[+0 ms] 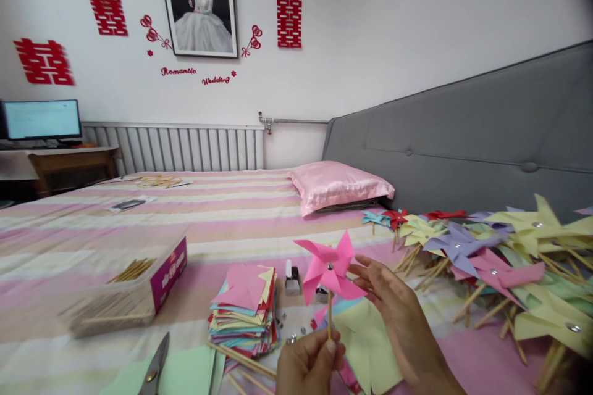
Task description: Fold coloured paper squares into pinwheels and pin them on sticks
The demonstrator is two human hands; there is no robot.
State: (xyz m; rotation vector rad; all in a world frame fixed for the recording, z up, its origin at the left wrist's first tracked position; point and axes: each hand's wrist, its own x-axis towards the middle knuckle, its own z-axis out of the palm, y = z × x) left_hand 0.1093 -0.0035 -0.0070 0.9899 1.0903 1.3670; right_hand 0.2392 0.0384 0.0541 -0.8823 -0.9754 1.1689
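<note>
A pink paper pinwheel (340, 254) with a silver pin at its centre stands upright on a wooden stick. My left hand (309, 359) pinches the stick low down, between thumb and fingers. Beside the right-hand blades is my right hand (393, 302), fingers apart; whether a fingertip touches the paper I cannot tell. Below lies a cut pale yellow paper square (368, 345), partly covered by my right hand. Left of the pinwheel rises a stack of coloured paper squares (245, 315), with loose sticks (243, 358) in front and small metal pins (291, 338) alongside.
Many finished pinwheels (493, 271) are piled at right. A clear plastic box (134, 296) of sticks stands left, with scissors (156, 365) on green paper (185, 370) nearer me. A small open box (292, 284) sits behind the stack. A pink pillow (340, 186) lies by the grey headboard (463, 129).
</note>
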